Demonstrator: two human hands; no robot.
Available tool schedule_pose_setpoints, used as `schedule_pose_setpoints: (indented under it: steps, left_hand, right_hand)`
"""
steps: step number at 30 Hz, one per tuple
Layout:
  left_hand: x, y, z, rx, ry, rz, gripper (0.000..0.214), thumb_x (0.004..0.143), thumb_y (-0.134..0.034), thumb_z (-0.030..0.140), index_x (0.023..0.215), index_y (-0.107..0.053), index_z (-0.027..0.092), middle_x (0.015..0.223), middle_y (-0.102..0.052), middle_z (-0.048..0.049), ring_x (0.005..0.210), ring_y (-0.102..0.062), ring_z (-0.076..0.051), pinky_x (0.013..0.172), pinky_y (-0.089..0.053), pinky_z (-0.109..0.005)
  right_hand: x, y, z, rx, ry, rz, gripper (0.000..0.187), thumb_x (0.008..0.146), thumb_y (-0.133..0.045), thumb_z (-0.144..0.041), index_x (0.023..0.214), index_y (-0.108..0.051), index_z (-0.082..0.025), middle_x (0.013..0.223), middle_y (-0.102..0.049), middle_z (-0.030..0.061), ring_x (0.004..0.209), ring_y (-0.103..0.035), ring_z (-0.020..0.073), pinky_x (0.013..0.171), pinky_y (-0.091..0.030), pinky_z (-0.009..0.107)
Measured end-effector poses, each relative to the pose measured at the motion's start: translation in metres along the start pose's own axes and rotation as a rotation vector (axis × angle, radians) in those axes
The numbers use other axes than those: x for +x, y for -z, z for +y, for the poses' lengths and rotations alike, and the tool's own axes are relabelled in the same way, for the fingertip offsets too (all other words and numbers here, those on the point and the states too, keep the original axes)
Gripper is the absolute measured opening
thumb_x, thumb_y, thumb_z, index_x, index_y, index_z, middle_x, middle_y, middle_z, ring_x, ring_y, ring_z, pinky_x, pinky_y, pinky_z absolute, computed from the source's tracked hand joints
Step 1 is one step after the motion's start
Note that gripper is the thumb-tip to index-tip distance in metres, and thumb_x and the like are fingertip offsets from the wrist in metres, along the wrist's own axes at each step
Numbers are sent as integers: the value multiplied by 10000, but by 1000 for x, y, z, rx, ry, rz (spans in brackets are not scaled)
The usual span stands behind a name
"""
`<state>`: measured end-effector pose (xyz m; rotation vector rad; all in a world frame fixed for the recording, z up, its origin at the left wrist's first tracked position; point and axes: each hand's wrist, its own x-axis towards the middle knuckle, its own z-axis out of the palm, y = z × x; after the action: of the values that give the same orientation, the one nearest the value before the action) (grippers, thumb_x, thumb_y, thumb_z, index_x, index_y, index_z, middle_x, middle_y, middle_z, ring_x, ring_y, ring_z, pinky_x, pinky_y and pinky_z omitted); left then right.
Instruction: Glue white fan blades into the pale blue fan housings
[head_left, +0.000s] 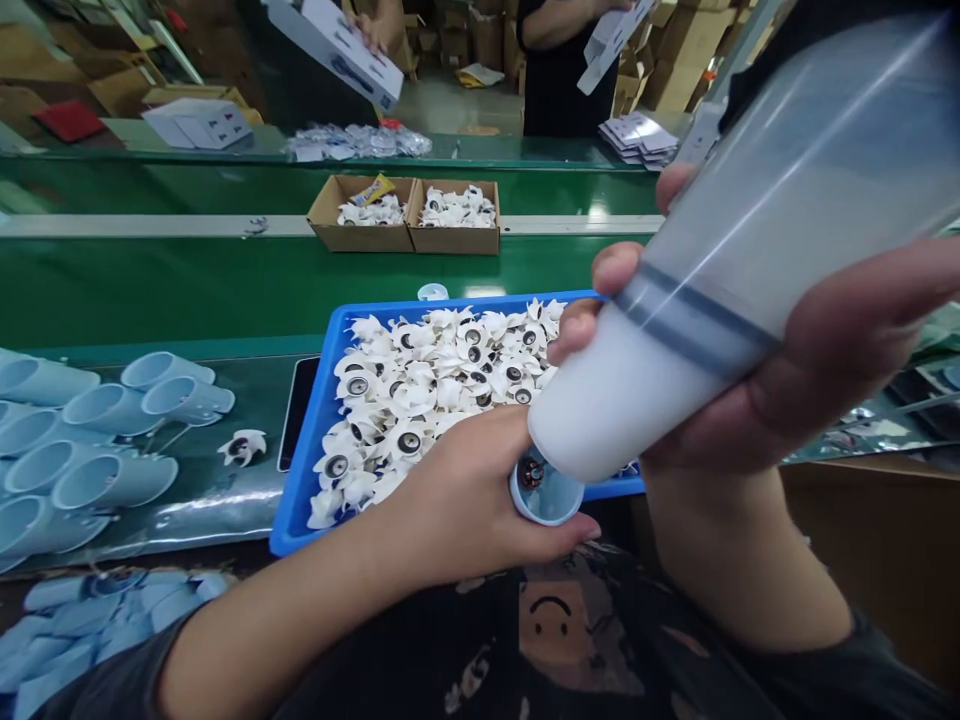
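Note:
My left hand (472, 500) grips a small light-blue cup (546, 492) with a dark fan part inside it, just in front of the blue tray (300, 480). My right hand (787, 380) holds a large white cylinder (750, 250) with a grey band, tilted so its lower end rests right above the cup's mouth. The tray is heaped with several white fan impellers (420, 390) with dark hubs.
Several light-blue cups (112, 430) lie on their sides at the left, with a loose impeller (244, 445) beside them. Two cardboard boxes (409, 215) of white parts sit on the green conveyor belt (150, 290). Other people across the belt handle white cartons (337, 45).

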<state>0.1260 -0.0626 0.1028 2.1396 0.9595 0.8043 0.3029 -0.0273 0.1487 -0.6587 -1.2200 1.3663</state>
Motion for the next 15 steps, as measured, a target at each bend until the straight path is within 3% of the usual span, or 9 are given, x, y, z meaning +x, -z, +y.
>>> schedule_pose_setpoints:
  steps: [4,6,8,11,12,14,15]
  left_hand:
    - [-2,5,2,-5,60,-88,494,718,-840,424,1124,-618,254,975,-706,18,835,-674,-191,708,-524,-293]
    - [-6,12,-5,45,151,-156,653,707,-832,514,1268,-586,288,1116,-716,-4,946,-690,-239,775,-556,-345]
    - [-14,22,-21,146,245,-137,768,711,-809,575,1375,-538,301,1301,-669,-47,1124,-660,-310,891,-558,-437]
    - [-31,39,-54,229,267,90,687,751,-786,555,1335,-565,268,1296,-671,-91,1152,-655,-333,917,-555,-472]
    - [-37,44,-64,218,238,188,612,763,-786,523,1276,-590,254,1223,-699,-90,1101,-677,-315,891,-565,-449]
    - [-46,48,-83,177,159,363,480,773,-797,454,1158,-612,234,1077,-724,-69,990,-704,-268,844,-572,-394]
    - [-48,49,-89,165,129,413,443,772,-805,422,1123,-614,231,1040,-723,-58,960,-704,-249,840,-567,-375]
  right_hand:
    - [4,-11,-2,-2,81,61,537,869,-630,-766,1082,-564,-278,975,-634,11,845,-702,240,769,-624,355]
    - [5,-9,-4,19,163,104,530,842,-700,-717,1143,-584,-296,918,-623,10,738,-673,219,681,-609,354]
    - [3,5,-7,29,233,157,569,772,-816,-630,1165,-621,-267,888,-616,11,699,-646,199,675,-597,347]
    - [-9,51,-4,-70,266,308,631,608,-944,-569,1095,-690,-257,884,-610,3,759,-647,211,689,-582,340]
    - [-15,71,0,-134,231,349,573,629,-934,-581,1071,-701,-301,915,-611,-10,799,-647,210,712,-574,341]
    - [-28,107,10,-295,291,469,372,777,-829,-578,961,-728,-272,943,-615,7,795,-635,210,753,-569,371]
    - [-34,122,15,-351,330,501,270,865,-762,-514,1032,-722,-306,956,-622,0,807,-639,216,775,-561,388]
